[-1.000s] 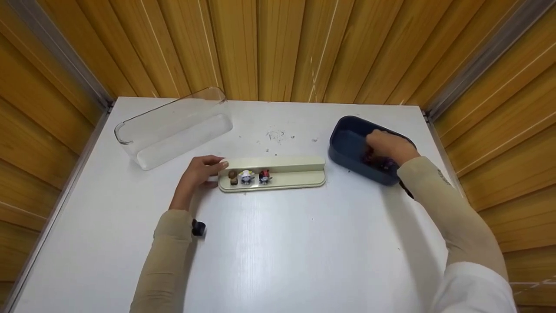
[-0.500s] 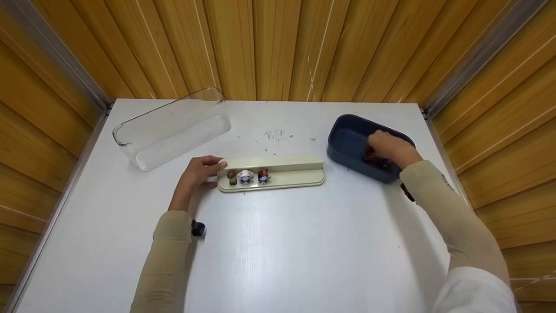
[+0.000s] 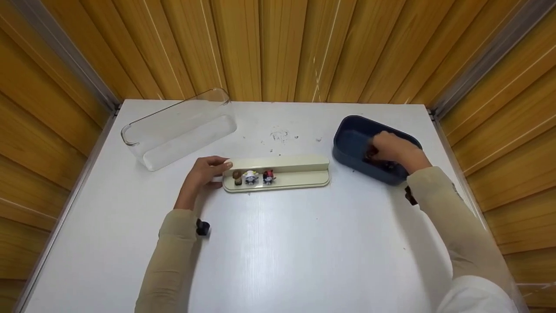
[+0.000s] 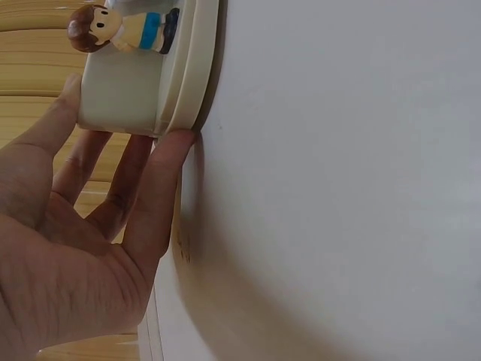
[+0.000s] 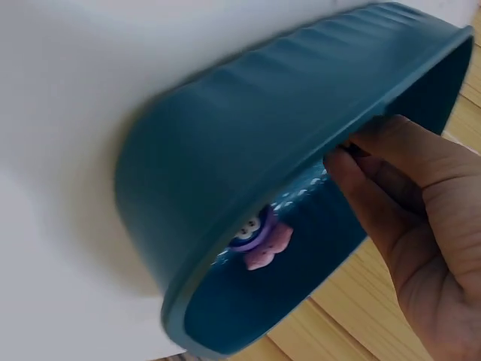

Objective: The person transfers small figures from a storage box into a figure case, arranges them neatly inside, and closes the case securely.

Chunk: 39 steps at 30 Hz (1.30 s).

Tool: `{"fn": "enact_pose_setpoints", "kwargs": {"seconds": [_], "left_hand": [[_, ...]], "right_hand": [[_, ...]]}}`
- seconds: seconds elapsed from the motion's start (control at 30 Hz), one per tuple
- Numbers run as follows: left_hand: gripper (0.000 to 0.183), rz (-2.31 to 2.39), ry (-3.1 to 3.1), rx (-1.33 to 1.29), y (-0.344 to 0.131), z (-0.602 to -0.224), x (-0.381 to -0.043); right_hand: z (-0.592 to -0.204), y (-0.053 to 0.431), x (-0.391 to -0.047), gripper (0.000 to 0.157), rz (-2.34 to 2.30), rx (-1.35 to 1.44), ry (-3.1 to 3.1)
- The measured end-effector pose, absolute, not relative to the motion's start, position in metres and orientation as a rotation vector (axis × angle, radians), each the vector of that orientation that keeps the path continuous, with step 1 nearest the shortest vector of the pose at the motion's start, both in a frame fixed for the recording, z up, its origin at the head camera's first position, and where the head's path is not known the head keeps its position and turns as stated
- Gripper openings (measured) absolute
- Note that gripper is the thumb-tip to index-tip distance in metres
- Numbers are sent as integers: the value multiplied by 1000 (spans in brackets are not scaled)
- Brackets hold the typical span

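Note:
My left hand [image 3: 203, 174] grips the left end of a cream two-step display shelf [image 3: 299, 178], fingertips at its end and base in the left wrist view. On the lower step stand a brown-haired figurine [image 4: 124, 30] in yellow and blue, a white-topped figurine [image 3: 250, 178] and a red-and-black one [image 3: 269, 177]. My right hand [image 3: 395, 150] reaches into a dark blue bin [image 5: 225, 135] and pinches a small dark reddish figurine [image 3: 370, 152], mostly hidden by fingers and rim. A figurine with a purple ring and pink parts [image 5: 263, 237] lies in the bin.
A clear plastic bin [image 3: 189, 139] stands at the back left of the white table [image 3: 304, 252]. Dark specks and smudges [image 3: 279, 135] mark the surface behind the shelf. Wood-patterned walls [image 3: 286, 48] rise at the back and sides.
The head view has shifted slightly. My right hand stays inside the blue bin with only small finger movement; my left hand, the shelf and its figurines hold their places.

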<state>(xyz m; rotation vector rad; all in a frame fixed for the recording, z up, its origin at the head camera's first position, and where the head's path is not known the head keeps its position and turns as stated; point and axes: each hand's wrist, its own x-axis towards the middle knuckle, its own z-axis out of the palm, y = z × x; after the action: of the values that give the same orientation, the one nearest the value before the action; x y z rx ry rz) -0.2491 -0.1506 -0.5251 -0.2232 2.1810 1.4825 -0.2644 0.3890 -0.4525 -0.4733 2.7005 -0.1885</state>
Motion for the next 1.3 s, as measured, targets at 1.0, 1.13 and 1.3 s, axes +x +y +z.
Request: {"fn": "enact_pose_setpoints", "kwargs": {"seconds": [1.0, 1.13, 1.3], "left_hand": [[52, 1551, 2131, -241, -151, -525, -247], [54, 1540, 2138, -239, -151, -525, -247], [55, 1544, 2138, -243, -150, -526, -248]], "right_hand": [[-417, 331, -238, 22, -195, -705, 2836], [-417, 327, -237, 21, -188, -754, 2840], [-420, 324, -237, 21, -196, -753, 2826]]}}
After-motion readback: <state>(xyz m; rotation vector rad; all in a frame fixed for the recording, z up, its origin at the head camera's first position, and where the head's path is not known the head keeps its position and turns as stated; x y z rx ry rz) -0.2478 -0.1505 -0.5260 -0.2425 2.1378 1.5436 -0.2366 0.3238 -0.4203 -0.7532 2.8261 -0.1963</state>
